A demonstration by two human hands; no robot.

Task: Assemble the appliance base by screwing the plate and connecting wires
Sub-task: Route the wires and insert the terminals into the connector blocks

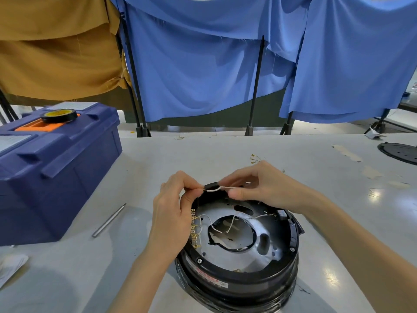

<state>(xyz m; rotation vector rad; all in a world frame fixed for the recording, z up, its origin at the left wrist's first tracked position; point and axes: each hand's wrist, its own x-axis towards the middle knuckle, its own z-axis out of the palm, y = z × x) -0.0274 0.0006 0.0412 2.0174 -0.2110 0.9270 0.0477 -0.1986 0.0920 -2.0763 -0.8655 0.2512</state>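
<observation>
1. Two bare hands meet over the far rim of the round black plastic appliance base and hide that stretch of rim. We cannot see either end of the short white wire, because each end disappears among fingertips.
2. Red print on the label at the base's near wall is too small for us to read. The black ribbed disc at the table's far right edge is cut off by the frame, and so is the white sheet at the lower left.
3. We see the left hand pinching one end of the white wire between thumb and forefinger. The right hand has its fingers curled and nips the other end, so the wire spans the small gap between them, just above the base's rim.
4. The base sits on the pale grey table, directly below and in front of both hands, open side up. The silver metal plate lies inside it, with a large round hole in the middle.
5. We count one base, one plate and one held wire. At least two thin white leads cross the plate's hole, a single strip of brass terminals runs beside the left hand's palm, and there is one bright screw head at the near left.
6. Off to the left we count one dark blue plastic toolbox carrying one black tape roll. One slim metal rod lies between the toolbox and the left hand, and a few loose brass terminals lie behind the right hand
</observation>
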